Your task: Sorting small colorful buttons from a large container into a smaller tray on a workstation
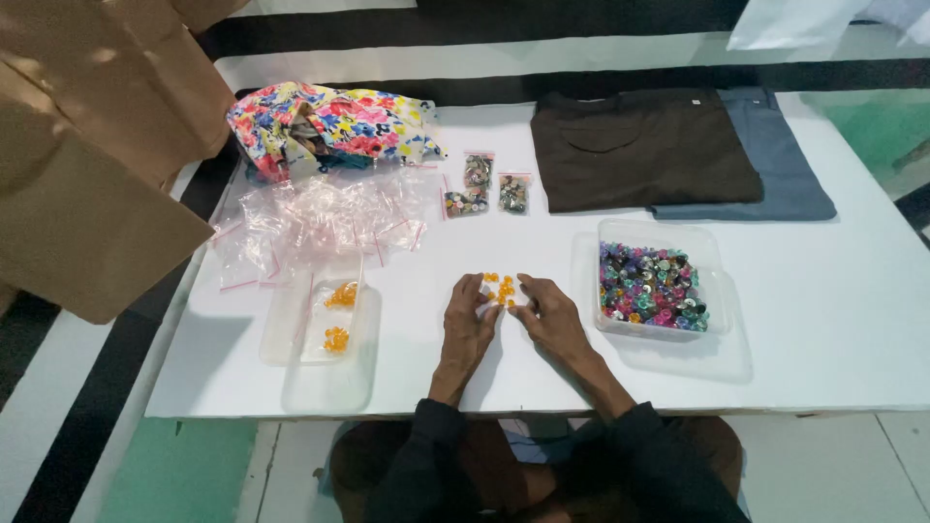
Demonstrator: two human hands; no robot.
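Note:
My left hand point(468, 324) and my right hand point(549, 318) rest side by side on the white table point(833, 320), fingers bent over a small loose pile of orange beads point(500, 288). The fingertips touch or hover at the beads; I cannot tell if any bead is pinched. To the left, a shallow clear tray point(320, 329) holds small clear bags with orange beads point(338, 317). On the right stands a clear box of mixed coloured beads point(650, 286).
A heap of empty clear zip bags point(320, 221) lies at the left, a floral cloth bundle point(329, 126) behind it. Three filled bead bags point(487, 184) sit mid-table. Folded brown point(639, 145) and blue-grey point(785, 165) garments lie at the back right. Brown cardboard point(87, 145) stands left.

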